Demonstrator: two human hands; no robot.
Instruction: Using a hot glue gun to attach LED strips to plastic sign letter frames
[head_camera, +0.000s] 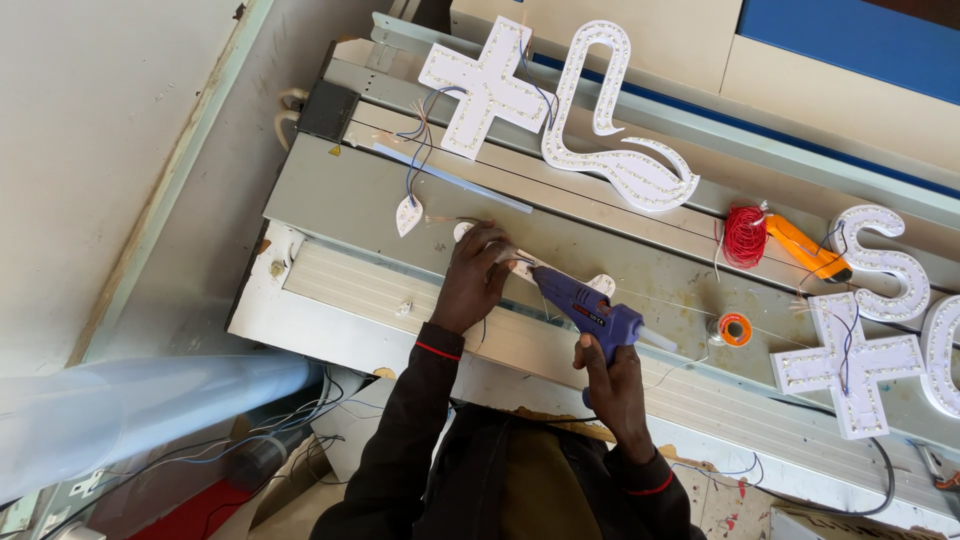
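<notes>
Both hands work: right hand (610, 375) in a tight grip on glue gun (585, 308), left hand (475, 275) pressing white piece (520, 262).

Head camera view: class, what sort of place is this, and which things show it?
Probably a sign-making workshop: white shaped pieces studded with small lights, a blue glue gun in the right hand, and a red wire spool on a metal bench.

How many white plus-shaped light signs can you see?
2. One white plus-shaped sign dotted with small lights lies at the top; another lies at right. More may be out of frame.
</notes>
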